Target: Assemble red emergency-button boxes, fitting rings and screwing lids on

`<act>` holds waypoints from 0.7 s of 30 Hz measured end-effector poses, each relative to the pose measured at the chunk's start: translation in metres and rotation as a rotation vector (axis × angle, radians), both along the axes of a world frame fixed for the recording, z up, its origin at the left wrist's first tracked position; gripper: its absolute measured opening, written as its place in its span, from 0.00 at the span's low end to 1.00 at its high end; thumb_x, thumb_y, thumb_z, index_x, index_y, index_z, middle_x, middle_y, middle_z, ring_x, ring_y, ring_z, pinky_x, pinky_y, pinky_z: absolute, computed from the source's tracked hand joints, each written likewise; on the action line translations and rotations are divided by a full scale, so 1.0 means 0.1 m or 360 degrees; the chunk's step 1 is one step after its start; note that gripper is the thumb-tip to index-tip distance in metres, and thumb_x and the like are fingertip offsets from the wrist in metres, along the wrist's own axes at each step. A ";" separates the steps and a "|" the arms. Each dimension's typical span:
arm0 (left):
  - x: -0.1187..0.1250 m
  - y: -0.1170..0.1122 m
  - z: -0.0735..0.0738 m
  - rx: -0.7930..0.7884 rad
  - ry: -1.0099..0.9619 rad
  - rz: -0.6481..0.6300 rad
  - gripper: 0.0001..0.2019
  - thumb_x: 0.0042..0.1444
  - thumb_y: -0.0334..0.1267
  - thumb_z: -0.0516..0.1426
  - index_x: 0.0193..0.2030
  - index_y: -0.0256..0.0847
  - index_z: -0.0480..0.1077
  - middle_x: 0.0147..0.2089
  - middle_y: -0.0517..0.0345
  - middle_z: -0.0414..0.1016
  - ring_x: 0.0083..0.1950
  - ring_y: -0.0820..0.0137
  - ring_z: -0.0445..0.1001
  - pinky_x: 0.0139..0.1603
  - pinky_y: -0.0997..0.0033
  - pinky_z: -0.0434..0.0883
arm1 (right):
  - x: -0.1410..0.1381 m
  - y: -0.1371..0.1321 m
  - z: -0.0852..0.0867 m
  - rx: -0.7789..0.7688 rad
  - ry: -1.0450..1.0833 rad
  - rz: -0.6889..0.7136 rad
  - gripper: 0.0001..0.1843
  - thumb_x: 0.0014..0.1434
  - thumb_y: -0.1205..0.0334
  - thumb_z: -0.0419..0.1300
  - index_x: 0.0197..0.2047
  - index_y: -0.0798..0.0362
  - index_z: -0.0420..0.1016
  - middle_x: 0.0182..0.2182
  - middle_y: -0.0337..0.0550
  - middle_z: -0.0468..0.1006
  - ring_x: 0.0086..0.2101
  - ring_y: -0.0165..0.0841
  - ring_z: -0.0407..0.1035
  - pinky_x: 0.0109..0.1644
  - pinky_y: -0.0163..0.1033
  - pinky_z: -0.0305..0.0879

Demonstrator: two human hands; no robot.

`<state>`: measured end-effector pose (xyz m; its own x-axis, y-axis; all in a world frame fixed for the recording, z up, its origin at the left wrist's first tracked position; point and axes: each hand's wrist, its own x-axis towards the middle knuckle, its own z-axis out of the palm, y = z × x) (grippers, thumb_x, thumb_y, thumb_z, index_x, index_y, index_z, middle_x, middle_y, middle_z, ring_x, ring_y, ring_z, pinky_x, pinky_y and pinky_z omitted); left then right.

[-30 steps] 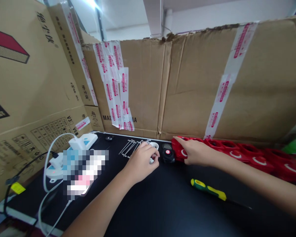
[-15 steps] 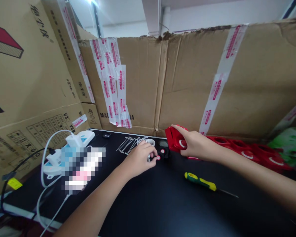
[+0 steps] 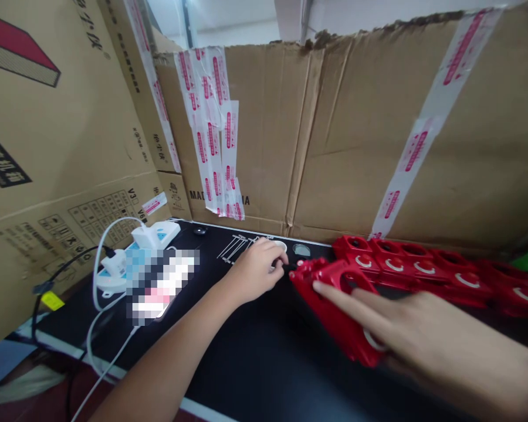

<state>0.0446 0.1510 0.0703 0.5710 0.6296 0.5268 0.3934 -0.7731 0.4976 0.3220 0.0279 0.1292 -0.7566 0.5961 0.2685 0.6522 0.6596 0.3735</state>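
My right hand (image 3: 405, 322) holds a red plastic housing (image 3: 330, 305) tilted low over the black table, its index finger stretched along the top. The housing has a large round opening, and its left tip comes close to my left hand (image 3: 264, 264). That hand is curled, thumb and fingertips nearly together; whatever they pinch is too small or hidden to make out. Right behind its fingers stands a small white round container (image 3: 280, 247), partly covered. Thin metal rods (image 3: 232, 248) lie to its left. A clear round piece (image 3: 301, 250) rests between the container and the red parts.
A row of several similar red housings (image 3: 416, 266) stands along the back right. On the left are a white power strip (image 3: 165, 233) with cables and a pixelated phone-like object (image 3: 165, 290). Cardboard walls (image 3: 264, 135) enclose the back and left. A small black object (image 3: 199, 231) sits near the back edge.
My right hand has brought the red housing down and nearer, turning it. My left hand remains beside the white container. The view has shifted right, and the yellow-green screwdriver no longer shows.
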 end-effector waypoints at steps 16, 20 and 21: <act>0.15 -0.33 -0.01 -0.0750 0.0529 -0.0823 0.53 0.40 0.49 0.81 0.72 0.47 0.65 0.69 0.44 0.73 0.69 0.47 0.74 0.71 0.46 0.70 | -0.05 -0.14 -0.38 -0.0281 -0.0180 0.0438 0.23 0.77 0.69 0.50 0.71 0.48 0.68 0.41 0.40 0.82 0.22 0.32 0.70 0.26 0.42 0.58; 0.20 -0.35 -0.07 -0.0802 0.0525 -0.0822 0.48 0.43 0.49 0.79 0.70 0.45 0.67 0.67 0.44 0.75 0.66 0.47 0.76 0.68 0.49 0.73 | 0.08 -0.17 -0.31 -0.0264 -0.0145 0.0416 0.25 0.78 0.68 0.49 0.73 0.47 0.68 0.49 0.45 0.84 0.28 0.33 0.74 0.31 0.41 0.67; 0.20 -0.35 -0.08 -0.0849 0.0526 -0.0811 0.50 0.43 0.49 0.80 0.71 0.45 0.65 0.67 0.43 0.75 0.66 0.47 0.76 0.67 0.49 0.73 | 0.13 -0.17 -0.30 -0.0256 -0.0138 0.0399 0.27 0.77 0.69 0.50 0.75 0.47 0.66 0.50 0.46 0.85 0.29 0.34 0.74 0.33 0.42 0.68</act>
<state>0.0644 0.1157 0.0628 0.9293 0.3689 -0.0177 0.2481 -0.5881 0.7698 0.3351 0.0106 0.0989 -0.9014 0.4177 0.1140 0.4322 0.8510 0.2984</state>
